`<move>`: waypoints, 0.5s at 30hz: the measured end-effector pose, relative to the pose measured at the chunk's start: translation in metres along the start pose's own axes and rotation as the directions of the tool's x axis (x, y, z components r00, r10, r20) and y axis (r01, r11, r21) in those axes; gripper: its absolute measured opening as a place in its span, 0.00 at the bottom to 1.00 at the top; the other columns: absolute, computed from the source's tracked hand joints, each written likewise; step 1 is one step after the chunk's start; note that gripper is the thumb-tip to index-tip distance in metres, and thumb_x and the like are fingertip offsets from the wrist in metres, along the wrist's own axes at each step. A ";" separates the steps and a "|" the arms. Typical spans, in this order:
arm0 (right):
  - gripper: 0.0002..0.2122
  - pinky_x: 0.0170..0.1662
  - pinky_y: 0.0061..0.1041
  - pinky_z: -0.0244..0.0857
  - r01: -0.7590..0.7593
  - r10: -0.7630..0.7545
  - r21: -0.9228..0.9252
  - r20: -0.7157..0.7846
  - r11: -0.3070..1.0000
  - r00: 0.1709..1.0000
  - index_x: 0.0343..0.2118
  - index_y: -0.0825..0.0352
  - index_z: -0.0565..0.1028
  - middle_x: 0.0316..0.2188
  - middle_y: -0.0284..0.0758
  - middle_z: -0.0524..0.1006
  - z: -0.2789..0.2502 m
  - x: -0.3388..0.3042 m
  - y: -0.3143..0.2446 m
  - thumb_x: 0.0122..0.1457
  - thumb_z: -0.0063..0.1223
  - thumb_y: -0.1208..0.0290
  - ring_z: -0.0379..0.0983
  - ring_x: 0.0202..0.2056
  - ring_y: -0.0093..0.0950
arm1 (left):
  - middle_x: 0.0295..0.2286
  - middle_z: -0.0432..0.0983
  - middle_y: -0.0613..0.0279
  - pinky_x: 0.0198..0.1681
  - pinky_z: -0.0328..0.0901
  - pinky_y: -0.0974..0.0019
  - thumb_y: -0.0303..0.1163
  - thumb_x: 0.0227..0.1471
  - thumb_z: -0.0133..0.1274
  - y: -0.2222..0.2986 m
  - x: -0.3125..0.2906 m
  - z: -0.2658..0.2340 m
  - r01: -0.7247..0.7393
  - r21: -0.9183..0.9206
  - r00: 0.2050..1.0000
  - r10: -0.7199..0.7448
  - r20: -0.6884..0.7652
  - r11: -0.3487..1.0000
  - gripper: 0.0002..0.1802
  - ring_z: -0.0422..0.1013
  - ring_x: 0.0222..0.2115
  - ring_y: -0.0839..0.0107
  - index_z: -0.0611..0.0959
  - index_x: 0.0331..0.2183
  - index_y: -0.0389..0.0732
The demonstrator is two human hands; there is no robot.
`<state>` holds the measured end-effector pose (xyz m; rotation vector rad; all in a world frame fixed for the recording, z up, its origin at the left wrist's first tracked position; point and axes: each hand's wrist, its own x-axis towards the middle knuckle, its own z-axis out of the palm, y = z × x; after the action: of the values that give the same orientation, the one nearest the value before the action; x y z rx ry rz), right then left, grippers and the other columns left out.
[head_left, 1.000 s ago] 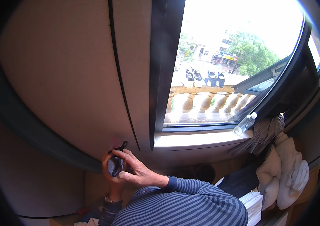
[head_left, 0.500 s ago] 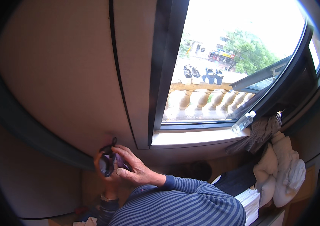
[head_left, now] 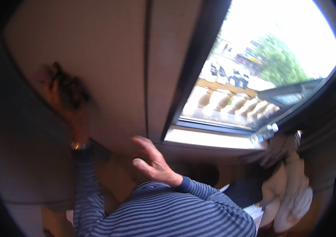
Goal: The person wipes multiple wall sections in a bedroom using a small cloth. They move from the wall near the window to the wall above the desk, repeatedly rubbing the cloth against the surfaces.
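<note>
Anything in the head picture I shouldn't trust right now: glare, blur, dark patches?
Head view: glare washes the upper window white; motion blur and shade smear the left hand and the dark thing it holds; the right hand shows more clearly; the corners go black.

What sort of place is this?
Probably a room in a home, though I can't be sure: pale bundled cloth is at the right, a clear bottle is on the windowsill, and shoes are on a balustrade outside.
</note>
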<state>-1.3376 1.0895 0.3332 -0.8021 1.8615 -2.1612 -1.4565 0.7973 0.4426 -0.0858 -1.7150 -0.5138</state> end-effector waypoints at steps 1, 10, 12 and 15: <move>0.32 0.65 0.38 0.72 0.017 -0.018 -0.019 -0.017 1.000 1.000 0.74 0.66 0.65 0.74 0.46 0.62 -0.002 -0.002 0.000 0.69 0.63 0.66 0.64 0.71 0.40 | 0.69 0.63 0.45 0.71 0.58 0.49 0.25 0.59 0.67 0.005 -0.007 0.010 -0.082 0.098 0.988 0.094 -0.121 0.992 0.34 0.62 0.70 0.49 0.75 0.65 0.37; 0.30 0.63 0.40 0.74 0.022 -0.023 0.042 0.022 0.999 1.000 0.71 0.71 0.67 0.71 0.44 0.66 -0.025 0.011 0.019 0.72 0.62 0.61 0.72 0.64 0.37 | 0.71 0.56 0.31 0.68 0.64 0.40 0.26 0.55 0.70 0.050 -0.105 0.033 0.005 -0.078 0.999 -0.002 0.037 0.997 0.44 0.60 0.70 0.35 0.70 0.70 0.42; 0.29 0.60 0.38 0.75 0.016 -0.018 0.066 0.035 0.998 0.999 0.70 0.71 0.69 0.68 0.43 0.69 -0.027 0.014 0.022 0.73 0.62 0.59 0.75 0.59 0.34 | 0.71 0.55 0.28 0.69 0.62 0.37 0.33 0.55 0.72 0.055 -0.136 0.042 0.045 -0.205 0.995 -0.027 0.092 0.978 0.46 0.58 0.71 0.30 0.70 0.70 0.44; 0.22 0.59 0.35 0.74 -0.037 0.037 0.012 0.019 0.999 0.999 0.65 0.71 0.73 0.61 0.38 0.76 -0.027 0.012 0.028 0.73 0.56 0.65 0.78 0.55 0.31 | 0.73 0.47 0.23 0.72 0.54 0.31 0.50 0.57 0.72 0.055 -0.175 0.049 -0.021 -0.083 0.997 0.027 0.066 0.996 0.47 0.50 0.73 0.23 0.72 0.71 0.49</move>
<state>-1.3670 1.1019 0.3082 -0.7764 1.8377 -2.1337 -1.4451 0.9043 0.2863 -0.1841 -1.7565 -0.5689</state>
